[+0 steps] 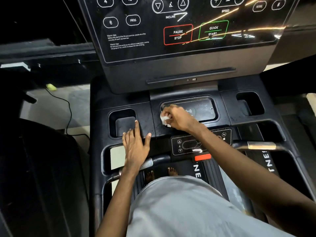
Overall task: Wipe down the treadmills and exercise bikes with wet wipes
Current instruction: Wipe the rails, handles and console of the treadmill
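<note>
Early going, we reckon: right hand clutches the wipe at the tray's left edge, left hand lies flat on the console, plenty left to wipe.

Blk cable, yellow-green obj, floor

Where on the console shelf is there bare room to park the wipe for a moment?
The right cup holder, beyond the centre tray, is bare. The tray's right half is also free. Crowded: the tray's left end, where the right hand grips the wet wipe, and the left cup holder, whose near rim the left hand rests on.
</note>
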